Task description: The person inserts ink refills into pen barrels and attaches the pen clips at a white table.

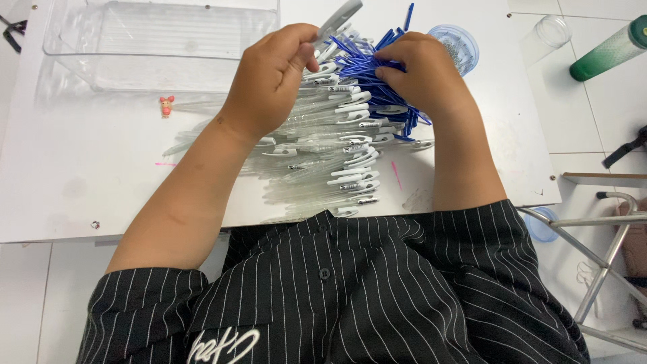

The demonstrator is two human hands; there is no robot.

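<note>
head view, looking down on a white tabletop [87, 175] that fills the upper two thirds of the frame. at centre lies a heap of clear pen barrels with white clips [330, 158], spread from the middle of the frame toward the lower centre edge of the tabletop. behind it, at upper centre right, sits a pile of blue pen refills [377, 61], their ends fanning up and to the right.

left hand [273, 74]: upper centre, fingers curled and closed on a single clear pen barrel [340, 19] that slants up toward the top edge of the frame; the heel of the hand rests over the heap.

right hand [424, 74]: upper centre right, fingers bent together and pinching into the blue refills; whether one refill is held apart from the rest cannot be told.

surroundings: a clear plastic bin [162, 44] at upper left; a small pink figurine [166, 105] just below it, left of the heap; a round clear container of small metal parts [457, 44] just right of the right hand; a clear cup [547, 35] and a green bottle [610, 50] on the floor at upper right; a metal frame [600, 269] at lower right. the person's black pinstriped shirt [350, 296] fills the lower frame.
</note>
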